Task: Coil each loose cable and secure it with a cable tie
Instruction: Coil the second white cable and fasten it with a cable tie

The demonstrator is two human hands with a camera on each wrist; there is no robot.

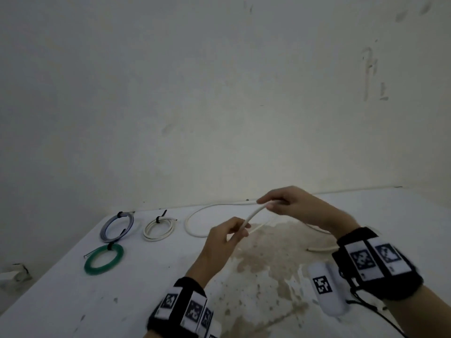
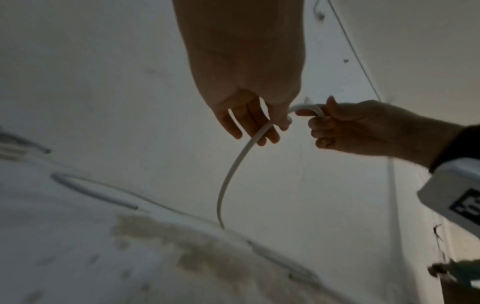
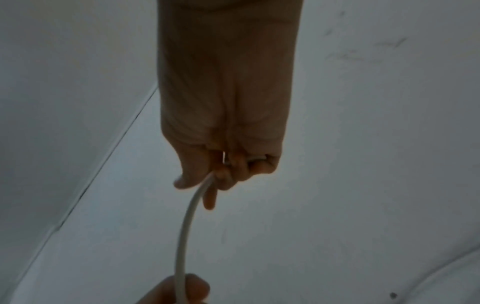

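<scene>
A loose white cable (image 1: 253, 214) hangs in a short arc between my two hands above the table. My left hand (image 1: 240, 229) pinches it between thumb and fingers, with the cable (image 2: 233, 166) curving down from the left hand (image 2: 259, 127) toward the table. My right hand (image 1: 266, 203), farther back, has its fingers curled round the cable. The right wrist view shows the right hand (image 3: 221, 176) closed round the cable (image 3: 185, 226). The rest of the cable lies in a wide loop (image 1: 192, 230) on the table, and one end (image 1: 319, 250) lies near my right wrist.
Three coils, each with a black tie, lie at the table's left: a blue-grey coil (image 1: 117, 226), a white coil (image 1: 158, 229) and a green coil (image 1: 103, 258). The white table (image 1: 73, 301) has a brown worn patch (image 1: 263, 259) and meets a wall at its far edge.
</scene>
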